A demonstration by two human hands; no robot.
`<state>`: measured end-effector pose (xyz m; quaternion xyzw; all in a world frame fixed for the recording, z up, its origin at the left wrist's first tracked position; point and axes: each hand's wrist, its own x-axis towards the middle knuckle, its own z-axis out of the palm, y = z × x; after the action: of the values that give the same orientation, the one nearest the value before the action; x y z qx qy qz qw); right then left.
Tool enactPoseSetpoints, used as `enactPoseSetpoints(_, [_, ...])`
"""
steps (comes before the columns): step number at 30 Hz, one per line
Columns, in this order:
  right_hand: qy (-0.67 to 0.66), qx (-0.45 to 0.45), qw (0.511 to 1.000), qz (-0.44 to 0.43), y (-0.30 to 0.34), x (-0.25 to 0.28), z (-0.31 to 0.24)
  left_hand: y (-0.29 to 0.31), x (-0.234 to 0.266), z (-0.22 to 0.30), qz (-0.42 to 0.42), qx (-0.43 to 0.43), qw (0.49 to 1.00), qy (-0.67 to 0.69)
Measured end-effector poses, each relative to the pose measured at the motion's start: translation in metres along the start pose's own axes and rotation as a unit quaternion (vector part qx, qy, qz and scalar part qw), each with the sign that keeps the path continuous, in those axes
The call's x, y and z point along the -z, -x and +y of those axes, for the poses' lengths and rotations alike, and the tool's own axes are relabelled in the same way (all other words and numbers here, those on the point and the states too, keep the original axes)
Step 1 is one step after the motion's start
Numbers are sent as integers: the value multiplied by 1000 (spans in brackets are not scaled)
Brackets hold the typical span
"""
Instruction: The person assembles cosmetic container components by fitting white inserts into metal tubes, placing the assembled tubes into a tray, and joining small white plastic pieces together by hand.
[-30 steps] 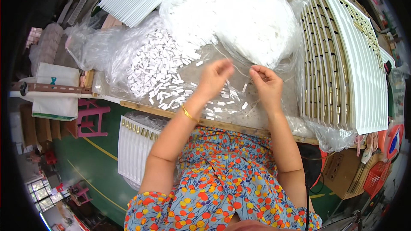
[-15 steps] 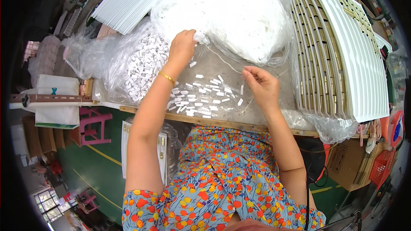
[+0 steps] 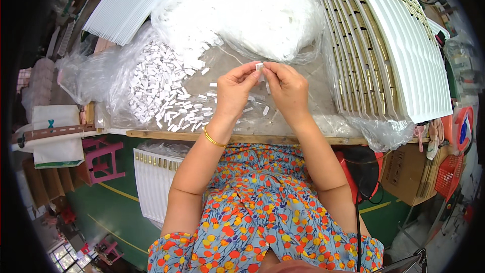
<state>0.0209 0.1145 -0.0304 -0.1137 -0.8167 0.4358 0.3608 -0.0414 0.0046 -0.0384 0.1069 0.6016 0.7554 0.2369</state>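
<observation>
Both hands up over the worktop (image 3: 303,139), close together. Left hand (image 3: 233,91) and right hand (image 3: 288,87) meet at the fingertips, pinched from both sides on one small white piece (image 3: 259,65); it sits between thumbs & forefingers, clear of the surface. Whether a second bit is in the pinch, can't tell, too small.

Just below & between the hands: a scatter of loose white pieces (image 3: 214,102) on clear plastic sheet. Further out to the left hand's side, the main heap of pieces (image 3: 156,83) in an open bag. Beyond the fingertips, a bag of white fluffy stuff (image 3: 268,12). Off the right hand's side, a stack of white ribbed trays (image 3: 389,50) leaning, w/ gold-coloured parts in rows.

Risks, as I judge: piece is tiny, grip is fingertip-only, so a slip drops it into the scatter below & it's lost among lookalikes. Wrists hang close over the loose pieces; lowering them could sweep some toward the worktop edge & onto the floor. The slick plastic sheet would help them slide.
</observation>
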Motion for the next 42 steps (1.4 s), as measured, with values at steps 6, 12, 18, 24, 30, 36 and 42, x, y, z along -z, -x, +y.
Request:
enactPoseSetpoints(6, [-4,3,1000,3,0,6,4,3,-4,1,-22,-25,999,-33])
enactPoseSetpoints(12, [-14,-13,1000,-17,0,12,-5,7,-5,4,-31,-65,995,-74])
enactPoseSetpoints(18, [18,40,998,-34,2,16,-14,13,-7,9,-26,-98,989,-108])
enactPoseSetpoints(24, [59,44,997,-35,5,16,-21,22,-20,7,24,-3,999,25])
enactPoseSetpoints(30, [153,34,987,-43,17,11,-24,20,-13,2,68,89,983,142])
enactPoseSetpoints(36, [40,30,999,-7,22,16,-15,12,-4,-1,68,93,975,188])
enactPoseSetpoints(42, [-3,-66,994,-85,33,14,-26,13,-4,-2,71,78,981,165])
